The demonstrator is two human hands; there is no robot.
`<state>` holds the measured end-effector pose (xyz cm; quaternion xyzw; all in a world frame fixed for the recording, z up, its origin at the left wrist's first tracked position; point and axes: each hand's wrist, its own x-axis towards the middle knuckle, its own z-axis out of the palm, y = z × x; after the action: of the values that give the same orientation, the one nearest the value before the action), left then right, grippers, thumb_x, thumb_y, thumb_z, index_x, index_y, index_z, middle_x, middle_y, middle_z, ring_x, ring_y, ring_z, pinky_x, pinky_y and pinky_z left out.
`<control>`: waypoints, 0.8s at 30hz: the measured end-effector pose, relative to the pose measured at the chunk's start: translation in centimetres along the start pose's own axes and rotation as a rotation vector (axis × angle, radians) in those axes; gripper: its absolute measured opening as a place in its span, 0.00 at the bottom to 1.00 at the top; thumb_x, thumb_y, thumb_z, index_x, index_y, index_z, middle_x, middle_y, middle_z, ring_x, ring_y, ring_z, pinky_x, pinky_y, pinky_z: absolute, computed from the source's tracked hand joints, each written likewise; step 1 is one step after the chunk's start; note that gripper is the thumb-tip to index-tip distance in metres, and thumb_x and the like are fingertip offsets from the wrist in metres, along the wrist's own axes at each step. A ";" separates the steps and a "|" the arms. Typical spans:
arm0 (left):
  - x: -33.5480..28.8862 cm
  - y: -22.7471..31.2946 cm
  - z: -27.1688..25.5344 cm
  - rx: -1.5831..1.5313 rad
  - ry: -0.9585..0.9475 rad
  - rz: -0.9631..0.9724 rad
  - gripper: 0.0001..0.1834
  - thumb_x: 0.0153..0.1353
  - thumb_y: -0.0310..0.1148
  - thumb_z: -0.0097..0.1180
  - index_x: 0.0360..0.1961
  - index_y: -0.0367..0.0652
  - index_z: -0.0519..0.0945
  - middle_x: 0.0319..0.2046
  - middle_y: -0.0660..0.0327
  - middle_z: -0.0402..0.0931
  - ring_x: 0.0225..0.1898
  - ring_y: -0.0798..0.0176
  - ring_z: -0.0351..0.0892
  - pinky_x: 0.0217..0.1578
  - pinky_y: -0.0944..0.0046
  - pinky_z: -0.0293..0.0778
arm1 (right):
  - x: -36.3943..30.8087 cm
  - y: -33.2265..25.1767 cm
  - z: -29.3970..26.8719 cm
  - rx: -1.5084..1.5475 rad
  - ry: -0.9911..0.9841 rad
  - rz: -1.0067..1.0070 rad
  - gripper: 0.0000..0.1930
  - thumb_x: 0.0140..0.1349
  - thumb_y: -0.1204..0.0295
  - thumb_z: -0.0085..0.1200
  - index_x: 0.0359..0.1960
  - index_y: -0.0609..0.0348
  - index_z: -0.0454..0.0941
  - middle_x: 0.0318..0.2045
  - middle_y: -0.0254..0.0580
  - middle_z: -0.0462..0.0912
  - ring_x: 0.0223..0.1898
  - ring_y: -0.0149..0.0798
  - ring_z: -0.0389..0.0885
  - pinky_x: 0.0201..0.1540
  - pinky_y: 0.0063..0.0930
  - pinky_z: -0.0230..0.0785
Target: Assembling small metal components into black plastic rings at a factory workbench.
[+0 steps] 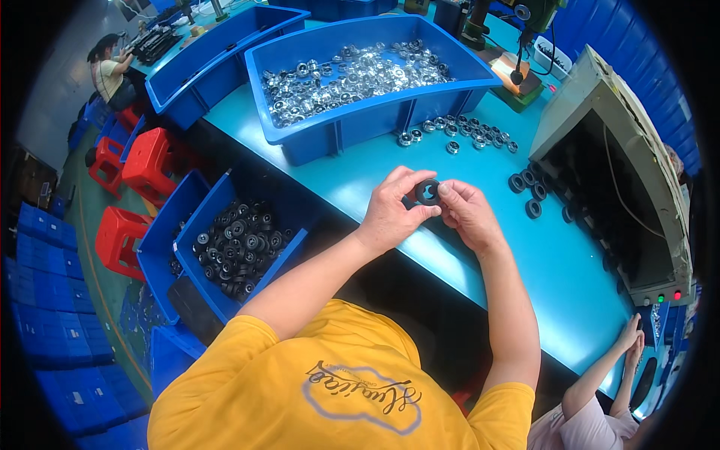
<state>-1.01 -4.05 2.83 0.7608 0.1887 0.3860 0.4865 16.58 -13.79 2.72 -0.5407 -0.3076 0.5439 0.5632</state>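
Observation:
A black ring [424, 182], thick-walled with a round hole, is held up over the near edge of the teal table [360, 184]. My left hand [391, 208] pinches its left side between thumb and fingers. On the opposite side, my right hand [470, 213] grips it with the thumb near the rim. Whether a metal part sits inside the ring is too small to tell. To the right of my hands, several loose black rings [533, 208] lie on the table. Shiny metal wheel-like pieces [480, 135] are scattered beyond my hands, in front of a large blue bin.
The blue bin [315, 133] holds many shiny pieces. A grey box-shaped machine [637, 97] stands at right with black rings at its opening. Lower left, a blue crate [193, 259] contains black wheels [240, 247]. Red stools [150, 161] stand beyond. Another person's arms [611, 364] reach in lower right.

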 end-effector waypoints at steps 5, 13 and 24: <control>0.0 -0.1 -0.1 -0.057 -0.038 -0.009 0.30 0.52 0.26 0.77 0.58 0.41 0.82 0.40 0.62 0.78 0.38 0.67 0.78 0.44 0.66 0.78 | -0.2 -0.5 0.4 -0.010 -0.012 -0.023 0.16 0.71 0.56 0.62 0.43 0.58 0.85 0.27 0.26 0.78 0.27 0.21 0.70 0.29 0.17 0.62; 0.3 -1.8 0.1 -0.519 -0.086 -0.188 0.22 0.64 0.27 0.70 0.58 0.35 0.81 0.47 0.62 0.84 0.47 0.68 0.83 0.47 0.67 0.80 | 0.0 -0.3 0.3 0.028 0.031 -0.062 0.16 0.71 0.60 0.63 0.45 0.62 0.85 0.28 0.29 0.80 0.28 0.23 0.74 0.30 0.17 0.67; 0.8 -3.1 -0.9 -0.278 -0.089 -0.147 0.11 0.65 0.34 0.71 0.42 0.38 0.87 0.38 0.67 0.77 0.38 0.73 0.77 0.41 0.70 0.75 | -0.5 -0.8 1.7 -0.346 0.285 -0.175 0.14 0.67 0.62 0.67 0.45 0.60 0.87 0.27 0.30 0.81 0.23 0.22 0.73 0.25 0.19 0.65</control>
<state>-0.95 -1.57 0.63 0.6865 0.1669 0.3377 0.6220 15.07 -13.63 3.95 -0.6716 -0.3592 0.3505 0.5450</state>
